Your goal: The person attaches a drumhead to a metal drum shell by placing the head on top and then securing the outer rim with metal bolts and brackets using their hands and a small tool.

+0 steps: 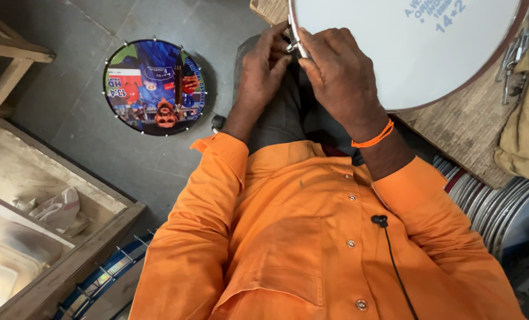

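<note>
Two hands working at one drum rim

Both hands are meeting at the metal rim of a white-headed drum. The left hand is pinching a small metal fitting against the rim, fingers clenched on it. The right hand is lying over the rim just beside that grip, grasping the drum's edge. Well left of the grip, a small printed drum is lying on the floor.

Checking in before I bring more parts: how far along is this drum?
Done: the white drumhead already sits inside its metal rim. In hand: the left hand and right hand work a small metal fitting at the rim's edge. Left: cannot tell how many fittings remain; most of the rim is out of view.
</note>
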